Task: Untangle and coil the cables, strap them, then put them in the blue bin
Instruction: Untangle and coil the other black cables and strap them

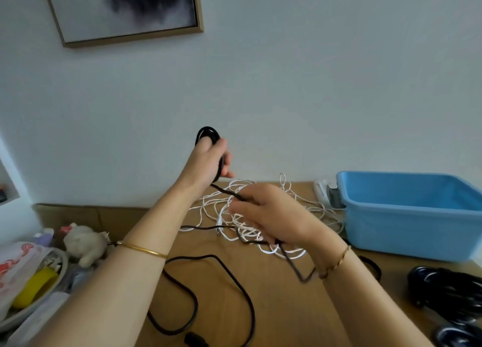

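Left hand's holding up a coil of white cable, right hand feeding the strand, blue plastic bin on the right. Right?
Not quite: the head view shows the left hand holding up a coil of thin black cable; the right hand feeds its strand, blue plastic bin on the right.

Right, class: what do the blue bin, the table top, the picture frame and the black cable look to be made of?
Bin: plastic, smooth with a slight sheen, moulded rolled rim.
Table: probably wood or laminate, matte brown; no clear grain.
Frame: wood or metal, pale gold finish; unclear.
Cable: rubbery plastic sheath, matte, bending in soft loops.
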The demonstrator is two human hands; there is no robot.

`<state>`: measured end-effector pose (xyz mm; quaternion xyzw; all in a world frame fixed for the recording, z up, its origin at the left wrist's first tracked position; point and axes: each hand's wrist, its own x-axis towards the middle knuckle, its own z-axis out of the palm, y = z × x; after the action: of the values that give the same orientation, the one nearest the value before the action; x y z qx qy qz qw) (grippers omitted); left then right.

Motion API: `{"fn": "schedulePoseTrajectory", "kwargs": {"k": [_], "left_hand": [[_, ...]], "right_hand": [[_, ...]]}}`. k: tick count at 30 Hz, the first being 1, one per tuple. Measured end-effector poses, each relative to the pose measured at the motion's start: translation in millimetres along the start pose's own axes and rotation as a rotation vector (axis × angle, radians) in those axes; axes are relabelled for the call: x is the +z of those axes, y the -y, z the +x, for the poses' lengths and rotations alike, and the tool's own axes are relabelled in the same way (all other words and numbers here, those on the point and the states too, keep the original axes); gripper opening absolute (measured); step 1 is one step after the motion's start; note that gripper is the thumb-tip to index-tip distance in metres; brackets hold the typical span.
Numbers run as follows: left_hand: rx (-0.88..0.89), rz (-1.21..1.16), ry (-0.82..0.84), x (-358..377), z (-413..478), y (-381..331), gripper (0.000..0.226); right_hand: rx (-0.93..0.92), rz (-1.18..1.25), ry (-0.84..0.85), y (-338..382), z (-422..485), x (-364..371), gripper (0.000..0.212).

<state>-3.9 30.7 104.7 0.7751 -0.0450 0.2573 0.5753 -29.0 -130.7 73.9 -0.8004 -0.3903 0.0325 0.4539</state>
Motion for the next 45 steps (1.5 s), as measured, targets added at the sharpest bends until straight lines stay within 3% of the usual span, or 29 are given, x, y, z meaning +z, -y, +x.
{"fn": "schedulePoseTrajectory", "kwargs": {"k": [2, 4, 10, 15, 18, 25, 29, 34, 37, 43, 45], "left_hand": [[0.028, 0.289, 0.088, -2.2, -4.6, 0.1, 0.034], [0.015, 0.432, 0.188, -2.0, -8.1, -5.0, 0.028], [-0.117, 0.355, 0.521, -1.8, -14.8, -28.4, 0.028], [-0.216, 0.002, 0.736, -12.6, -17.6, -28.8, 0.055], [-0.214, -0.266, 0.839, -17.3, -18.6, -29.9, 0.046], [-0.285, -1.198, 1.033, -23.7, -2.6, -20.5, 0.047], [-0.259, -1.450, 0.776, -23.3, 3.0, -15.1, 0.044], [-0.216, -1.367, 0.097, -8.3, 4.9, -20.1, 0.048], [-0.173, -1.234, 0.013, -2.2, 6.6, -18.5, 0.026], [-0.055, -0.911, -0.174, 2.0, 11.5, -5.7, 0.026], [-0.024, -0.806, -0.225, -2.4, 17.0, -1.9, 0.026]], "right_hand": [[-0.028, -0.125, -0.139, 4.9, 2.4, -9.6, 0.021], [-0.054, -0.207, -0.267, 5.1, 6.2, -18.9, 0.015], [-0.204, -0.485, -0.435, -4.7, 20.3, -55.2, 0.005], [-0.315, -0.580, -0.563, -28.4, 35.3, -70.1, 0.018], [-0.316, -0.527, -0.524, -41.6, 43.7, -64.3, 0.019], [-0.057, 0.077, -0.285, -48.8, 34.4, -28.9, 0.008], [0.010, 0.277, -0.182, -48.7, 25.3, -13.7, 0.007], [0.046, 0.256, 0.002, -42.0, 15.8, -3.3, 0.007], [0.101, 0.130, 0.068, -36.9, 9.7, -3.5, 0.012], [0.181, -0.026, -0.006, -26.0, 1.2, -6.7, 0.037], [0.173, -0.065, -0.048, -23.3, -3.5, -9.1, 0.034]]}}
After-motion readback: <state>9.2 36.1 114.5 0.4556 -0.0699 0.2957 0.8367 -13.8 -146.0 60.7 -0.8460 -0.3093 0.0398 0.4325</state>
